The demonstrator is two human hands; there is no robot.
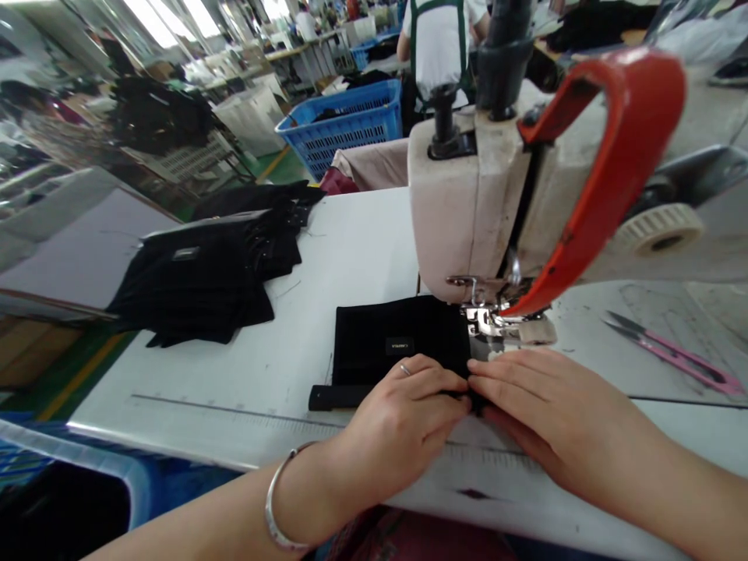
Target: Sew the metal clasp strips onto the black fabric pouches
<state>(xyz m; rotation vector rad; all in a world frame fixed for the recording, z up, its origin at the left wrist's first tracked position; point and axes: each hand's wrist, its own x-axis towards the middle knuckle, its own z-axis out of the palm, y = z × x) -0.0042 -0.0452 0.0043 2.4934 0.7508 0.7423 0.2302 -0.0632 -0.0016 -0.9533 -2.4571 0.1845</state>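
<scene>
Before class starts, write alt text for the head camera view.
A person's left hand and right hand touch a black fabric piece at a sewing machine on a white table. Stacked black pieces lie at left, pink snips at right.

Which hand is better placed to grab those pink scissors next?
Probably the right hand: the scissors lie on its side. The left hand is farther from them, and both hands are at the black cloth.
</scene>
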